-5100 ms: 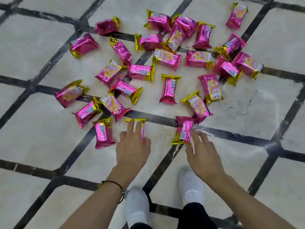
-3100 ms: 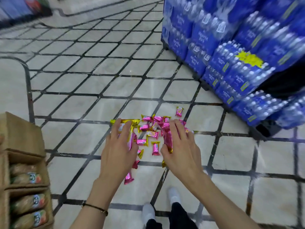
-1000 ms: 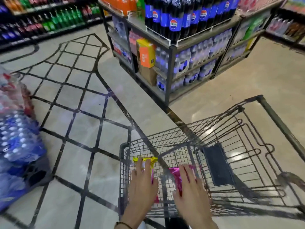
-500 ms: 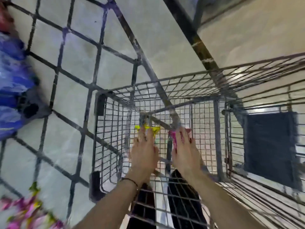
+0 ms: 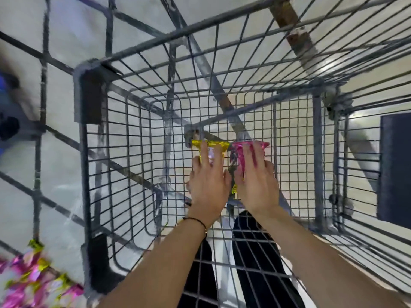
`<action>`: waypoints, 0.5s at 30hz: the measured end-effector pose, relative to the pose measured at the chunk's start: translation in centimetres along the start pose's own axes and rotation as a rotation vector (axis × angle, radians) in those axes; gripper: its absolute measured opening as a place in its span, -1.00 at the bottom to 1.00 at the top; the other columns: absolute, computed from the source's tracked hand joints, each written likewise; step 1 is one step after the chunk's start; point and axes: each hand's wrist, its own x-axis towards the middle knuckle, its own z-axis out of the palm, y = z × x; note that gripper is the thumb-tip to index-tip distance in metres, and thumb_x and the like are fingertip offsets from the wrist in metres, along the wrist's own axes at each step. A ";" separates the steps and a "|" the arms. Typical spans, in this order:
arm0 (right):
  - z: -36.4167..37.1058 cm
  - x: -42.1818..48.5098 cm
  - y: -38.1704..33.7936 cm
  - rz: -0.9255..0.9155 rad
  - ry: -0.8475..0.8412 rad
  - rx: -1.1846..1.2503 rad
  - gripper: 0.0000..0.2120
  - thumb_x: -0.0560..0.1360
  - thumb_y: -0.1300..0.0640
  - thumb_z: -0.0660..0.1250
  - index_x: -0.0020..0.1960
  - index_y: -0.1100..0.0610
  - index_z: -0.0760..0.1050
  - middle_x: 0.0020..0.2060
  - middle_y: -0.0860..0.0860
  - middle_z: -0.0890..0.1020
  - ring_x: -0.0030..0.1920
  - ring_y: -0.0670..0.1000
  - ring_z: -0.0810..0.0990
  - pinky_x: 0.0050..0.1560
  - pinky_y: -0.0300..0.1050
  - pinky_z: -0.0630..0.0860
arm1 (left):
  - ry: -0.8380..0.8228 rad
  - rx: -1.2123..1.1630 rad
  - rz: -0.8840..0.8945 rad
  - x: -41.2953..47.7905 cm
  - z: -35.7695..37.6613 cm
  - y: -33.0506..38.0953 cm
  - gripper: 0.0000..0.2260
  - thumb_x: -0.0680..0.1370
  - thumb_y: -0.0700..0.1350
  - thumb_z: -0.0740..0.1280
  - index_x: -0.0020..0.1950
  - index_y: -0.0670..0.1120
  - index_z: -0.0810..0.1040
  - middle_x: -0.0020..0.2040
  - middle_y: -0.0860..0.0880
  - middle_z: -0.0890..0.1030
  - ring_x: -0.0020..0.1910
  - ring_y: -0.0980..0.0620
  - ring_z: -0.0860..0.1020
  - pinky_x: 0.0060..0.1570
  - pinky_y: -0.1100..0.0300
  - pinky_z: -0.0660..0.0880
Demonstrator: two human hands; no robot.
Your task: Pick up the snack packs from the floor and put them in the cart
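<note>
Both my hands reach deep inside the grey wire cart (image 5: 93, 138), low near its mesh bottom. My left hand (image 5: 209, 181) holds a snack pack with a gold end (image 5: 211, 145) under its fingers. Beside it, my right hand (image 5: 255, 181) holds a pink snack pack (image 5: 239, 152); its gold tail shows between the two hands. The hands almost touch each other. The rest of the pink and gold snack packs (image 5: 33, 283) lie blurred on the floor at the bottom left, outside the cart.
The cart's wire walls surround my forearms on all sides. A dark panel (image 5: 393, 165) hangs on the cart's right side. Blue water packs (image 5: 9, 107) are blurred at the left edge. Pale tiled floor with dark lines shows through the mesh.
I picked a pack in each hand from the floor pile, turned to the cart and lowered both hands into it. In the last half second the hands sank deeper toward the mesh bottom.
</note>
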 end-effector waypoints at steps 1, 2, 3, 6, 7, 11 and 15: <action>-0.4 -0.2 0.0 -0.005 -0.012 -0.009 -0.29 0.56 0.04 0.31 0.60 0.05 0.04 0.59 0.05 0.10 0.25 0.32 0.46 0.03 0.20 0.60 | 0.003 -0.010 -0.001 -0.2 -0.4 0.1 -0.39 0.58 0.03 0.29 0.56 0.05 0.08 0.63 -0.12 -0.03 0.38 -0.28 0.30 0.09 -0.22 0.56; -0.9 -0.3 0.1 -0.005 -0.023 -0.027 -0.30 0.57 0.03 0.30 0.60 0.03 0.02 0.59 0.05 0.09 0.28 0.32 0.43 0.08 0.21 0.58 | 0.008 -0.011 0.000 -0.5 -0.9 0.2 -0.40 0.60 0.04 0.27 0.56 0.06 0.07 0.64 -0.12 -0.03 0.39 -0.29 0.30 0.12 -0.23 0.55; -1.6 -0.5 0.1 -0.003 -0.026 -0.054 -0.31 0.58 0.01 0.28 0.60 0.03 0.02 0.60 0.06 0.09 0.33 0.32 0.40 0.14 0.23 0.55 | 0.012 -0.006 0.001 -0.8 -1.6 0.3 -0.41 0.61 0.05 0.25 0.57 0.06 0.06 0.64 -0.13 -0.03 0.40 -0.30 0.29 0.13 -0.23 0.54; -4.3 -1.3 0.0 0.022 -0.040 -0.126 -0.33 0.58 -0.02 0.25 0.59 0.05 0.04 0.58 0.08 0.12 0.43 0.31 0.31 0.19 0.27 0.53 | 0.024 -0.005 -0.012 -2.1 -4.5 0.9 -0.49 0.65 0.06 0.19 0.57 0.04 0.12 0.64 -0.14 0.00 0.44 -0.32 0.29 0.13 -0.24 0.55; -5.5 -1.7 -0.2 0.022 -0.047 -0.142 -0.33 0.58 -0.02 0.26 0.59 0.06 0.04 0.58 0.08 0.13 0.45 0.31 0.29 0.20 0.29 0.52 | 0.023 0.004 -0.012 -2.7 -5.7 1.1 -0.51 0.66 0.05 0.18 0.56 0.02 0.15 0.64 -0.15 0.03 0.44 -0.31 0.29 0.12 -0.24 0.55; -10.3 -4.2 -1.9 -0.006 -0.070 -0.198 -0.35 0.57 0.02 0.25 0.58 0.10 0.09 0.56 0.10 0.19 0.50 0.28 0.21 0.31 0.30 0.44 | -0.013 0.043 0.019 -5.5 -10.7 1.4 -0.52 0.68 0.05 0.17 0.58 0.03 0.16 0.62 -0.12 0.09 0.50 -0.27 0.25 0.28 -0.26 0.46; -15.7 -7.9 -4.2 -0.118 -0.030 -0.206 -0.39 0.59 0.05 0.23 0.57 0.10 0.12 0.56 0.09 0.21 0.55 0.21 0.13 0.46 0.24 0.28 | 0.007 0.049 0.064 -9.2 -16.8 1.3 -0.54 0.67 0.02 0.18 0.55 0.03 0.19 0.59 -0.12 0.18 0.54 -0.25 0.15 0.42 -0.25 0.32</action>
